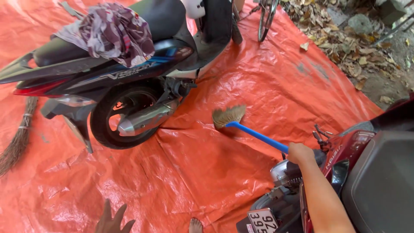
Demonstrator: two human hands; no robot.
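The broom [241, 123] lies low over the orange tarp [207, 172], its straw head touching the sheet just beside the black scooter [125, 82], near its exhaust. The blue handle slants back to the right hand [300, 152], which is clenched round its end; held that far back, the head seems to reach across the red scooter [371, 172] beside the arm. The left hand [113, 221] hangs at the bottom edge with fingers spread, grasping nothing. A bare foot [195, 225] stands on the tarp close by. Open tarp lies between the two scooters. A twig broom [19, 138] lies at the left edge; dry leaves [345, 39] border the far right edge. A patterned cloth [114, 32] is draped over the black scooter's seat.
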